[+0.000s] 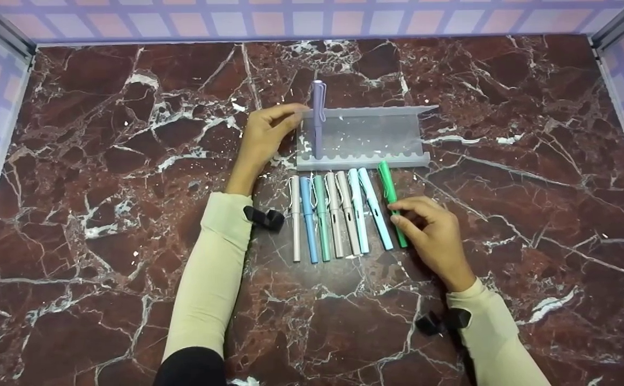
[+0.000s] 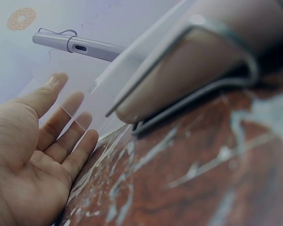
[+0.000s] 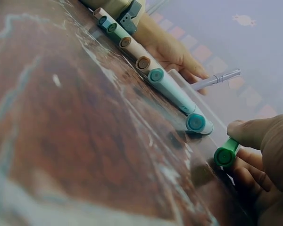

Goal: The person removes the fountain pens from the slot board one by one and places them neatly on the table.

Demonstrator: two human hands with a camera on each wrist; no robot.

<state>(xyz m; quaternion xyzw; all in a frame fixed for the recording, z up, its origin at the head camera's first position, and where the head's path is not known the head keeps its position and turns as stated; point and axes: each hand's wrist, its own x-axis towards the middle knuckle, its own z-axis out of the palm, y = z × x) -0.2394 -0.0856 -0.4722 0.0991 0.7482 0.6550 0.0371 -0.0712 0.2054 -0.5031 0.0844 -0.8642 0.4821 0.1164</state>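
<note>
A clear plastic pen rack (image 1: 368, 136) with notched front and back edges lies ahead of me. One purple pen (image 1: 318, 120) rests in its notches near the left end. My left hand (image 1: 269, 131) touches the rack's back left corner; in the left wrist view its fingers are loosely extended at the clear end panel (image 2: 101, 110). On the right, my right hand (image 1: 434, 233) pinches a green pen (image 1: 388, 182) between thumb and fingers, near its middle. This pen lies at the right end of a row, slightly tilted, its cap towards the rack.
Left of the green pen lie several others in front of the rack: two light blue pens (image 1: 374, 214), beige ones (image 1: 296, 220), a blue pen (image 1: 308, 220) and a teal-green pen (image 1: 321, 220). A checked wall (image 1: 312, 19) closes off the back of the marbled table (image 1: 130, 241).
</note>
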